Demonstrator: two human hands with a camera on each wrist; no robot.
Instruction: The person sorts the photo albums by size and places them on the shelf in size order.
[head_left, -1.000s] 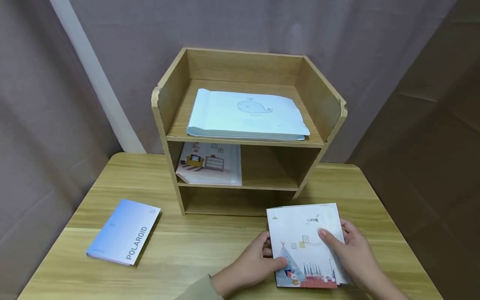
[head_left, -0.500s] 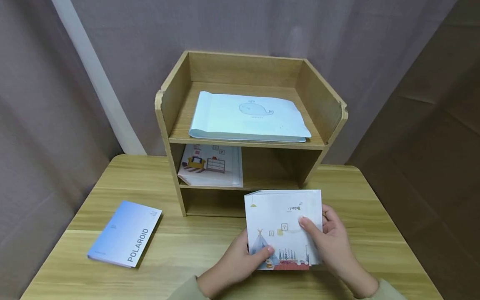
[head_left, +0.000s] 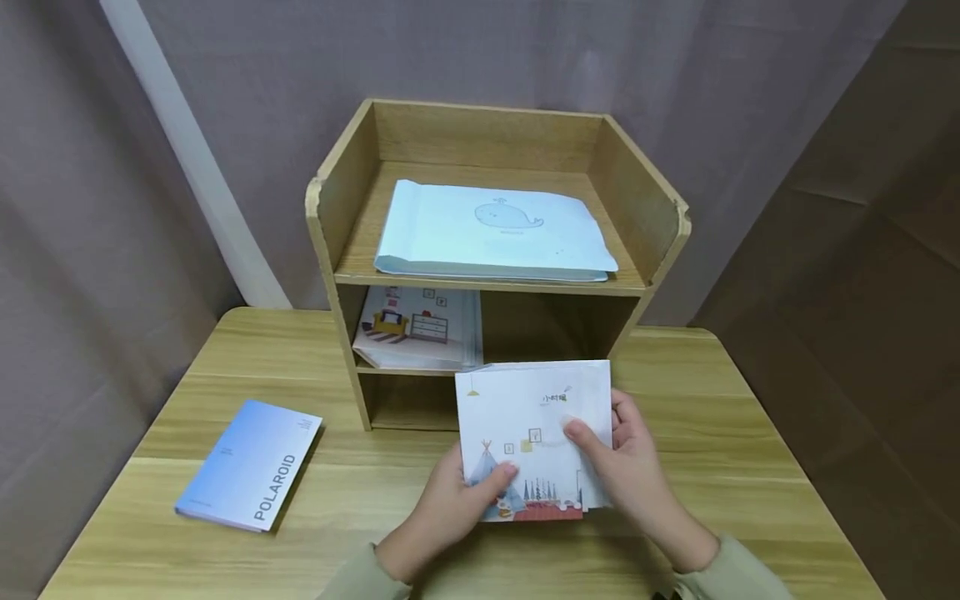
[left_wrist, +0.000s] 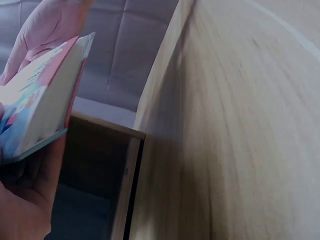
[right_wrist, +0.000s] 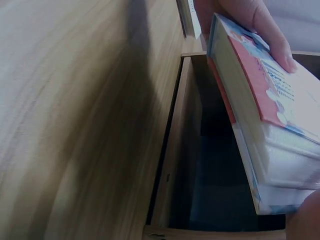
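Observation:
Both hands hold a thick, square photo album (head_left: 525, 408) upright above the table, its white cover facing up toward the head camera. The cover has a blue tent, small frames and a red strip along the bottom. My left hand (head_left: 438, 508) grips the lower left, thumb on the cover and fingers behind. On the right edge, my right hand (head_left: 641, 479) pinches it the same way, the fingers partly hidden behind. In the right wrist view, the album's page block (right_wrist: 255, 120) shows, slightly fanned, with the left thumb (right_wrist: 275, 40) on the cover.
Behind the album stands a wooden shelf unit (head_left: 645, 200). On its top lies a pale blue whale album (head_left: 495, 237); an illustrated album (head_left: 420, 329) lies at the left of the middle level. A blue POLAROID album (head_left: 247, 467) lies on the table (head_left: 750, 467) at left.
Both hands have lifted the album off the table front and carried it left and toward the shelf unit. It now overlaps the lower levels in the head view.

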